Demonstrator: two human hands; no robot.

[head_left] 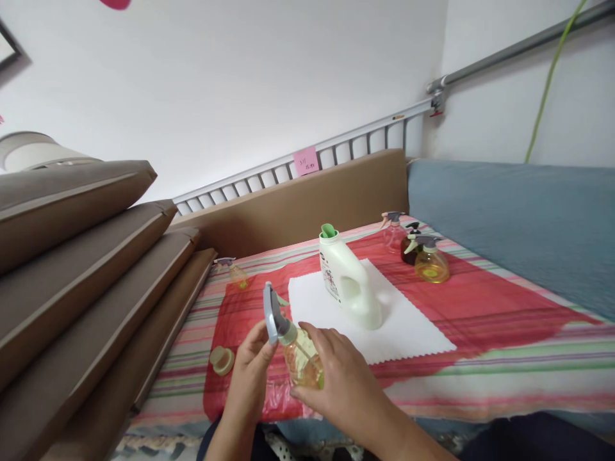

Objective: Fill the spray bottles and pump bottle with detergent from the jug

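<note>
At the far left, a pale cap (221,360) sat on the red sheet (384,250), with a small spray bottle (237,275) behind it. Just right of the cap, the left hand (254,349) was partly closed, fingers and thumb at the grey spray head (273,314) of the yellow spray bottle (302,358). That bottle was tilted, between both hands and in front of the white mat (413,333). Beyond it, a pink note (306,161) bore handwriting too small to read surely. The right hand (339,358) was curled around the bottle's body, thumb low on it. Behind that hand stood a pale jug (355,282), its printed label illegible. Farthest right, three more bottles (431,264) stood grouped, well apart from the hands.
</note>
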